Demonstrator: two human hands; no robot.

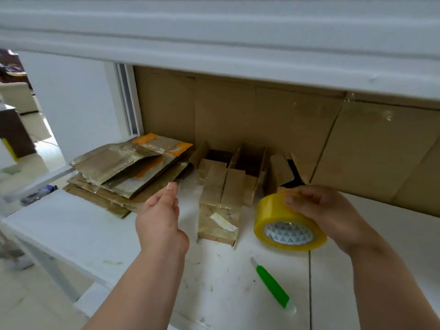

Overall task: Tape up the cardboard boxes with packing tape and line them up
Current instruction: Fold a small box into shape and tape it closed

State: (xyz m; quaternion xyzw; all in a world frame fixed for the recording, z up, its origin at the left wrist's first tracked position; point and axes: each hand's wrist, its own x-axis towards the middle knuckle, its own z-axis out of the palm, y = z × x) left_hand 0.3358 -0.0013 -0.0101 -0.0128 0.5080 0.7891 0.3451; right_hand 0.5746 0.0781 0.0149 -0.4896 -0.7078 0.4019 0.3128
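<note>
My right hand (319, 215) grips a yellow roll of packing tape (285, 222) above the white table. A clear strip of tape (188, 206) runs from the roll to my left hand (162, 217), which pinches its free end. Under the strip lies a small cardboard box (219, 206) with its flaps folded shut and a white label on its near side. Behind it stand small open cardboard boxes (247, 160), side by side.
A stack of flattened cardboard boxes (123, 172) lies at the left on the white table (95, 229). A green utility knife (271, 284) rests near the front edge. Large cardboard sheets (262, 115) line the back wall under a white shelf (214, 44).
</note>
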